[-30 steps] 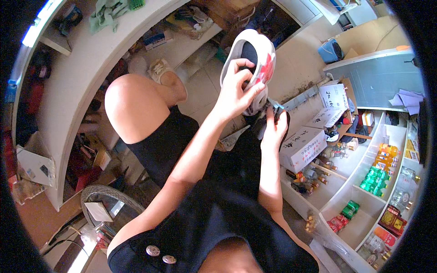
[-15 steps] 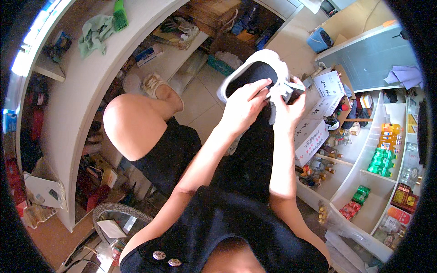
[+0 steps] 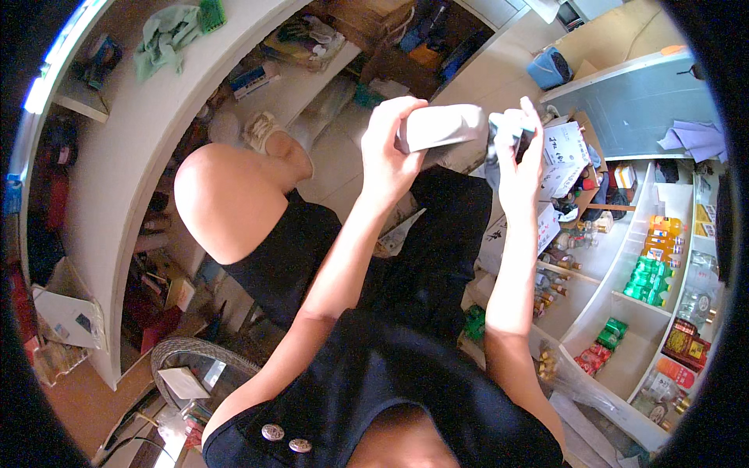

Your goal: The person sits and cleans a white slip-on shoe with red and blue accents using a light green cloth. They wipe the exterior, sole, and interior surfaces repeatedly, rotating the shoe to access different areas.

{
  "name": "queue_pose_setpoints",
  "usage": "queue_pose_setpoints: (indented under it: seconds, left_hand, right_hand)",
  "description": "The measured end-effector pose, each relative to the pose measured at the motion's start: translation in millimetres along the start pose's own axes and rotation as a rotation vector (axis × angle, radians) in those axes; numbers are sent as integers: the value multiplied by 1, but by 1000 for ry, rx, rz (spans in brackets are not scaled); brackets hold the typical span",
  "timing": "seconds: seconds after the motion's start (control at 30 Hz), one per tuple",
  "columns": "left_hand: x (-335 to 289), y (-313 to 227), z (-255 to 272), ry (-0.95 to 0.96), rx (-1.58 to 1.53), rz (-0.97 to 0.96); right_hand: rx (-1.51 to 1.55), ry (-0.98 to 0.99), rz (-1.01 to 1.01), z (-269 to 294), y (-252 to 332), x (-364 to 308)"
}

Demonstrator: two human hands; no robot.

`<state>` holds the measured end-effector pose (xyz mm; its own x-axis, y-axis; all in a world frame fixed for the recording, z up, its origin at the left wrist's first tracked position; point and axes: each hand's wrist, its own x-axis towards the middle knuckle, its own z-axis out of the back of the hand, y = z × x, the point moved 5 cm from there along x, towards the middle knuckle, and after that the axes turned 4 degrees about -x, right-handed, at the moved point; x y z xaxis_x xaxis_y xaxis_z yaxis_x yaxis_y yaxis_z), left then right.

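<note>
In front of me my left hand is closed around one end of a thick white shoe, fingers over the top and thumb underneath. Its smooth white side faces me, held about level. A short gap to the right of it, my right hand is raised and pinches a crumpled whitish-grey cloth. The index finger points up, and some of the cloth hangs down beside the palm. The cloth and the shoe are apart. How the shoe looks inside is hidden.
A curved white counter on the left bears a green cloth and a green brush. White shelves with green bottles stand at right, beside white cartons. My bent left leg reaches under the counter. A wheel is lower left.
The shoe has tipped from showing its dark face with white rim to showing its white side. My right hand has drawn away to the right with the cloth; the left now grips the shoe's end.
</note>
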<state>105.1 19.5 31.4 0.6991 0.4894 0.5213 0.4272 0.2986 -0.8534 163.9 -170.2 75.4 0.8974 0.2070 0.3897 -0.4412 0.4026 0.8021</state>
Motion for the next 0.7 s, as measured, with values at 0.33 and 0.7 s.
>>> queue_pose_setpoints:
  seconds: [0.33,0.7]
  left_hand:
    - [-14,-6,-3,-119,299,-137]
    - [-17,13,-1,-254,250,24]
  right_hand:
    - [-659,-101,488,-49,62,-6]
    - [-559,-229,502,-100,64,-43]
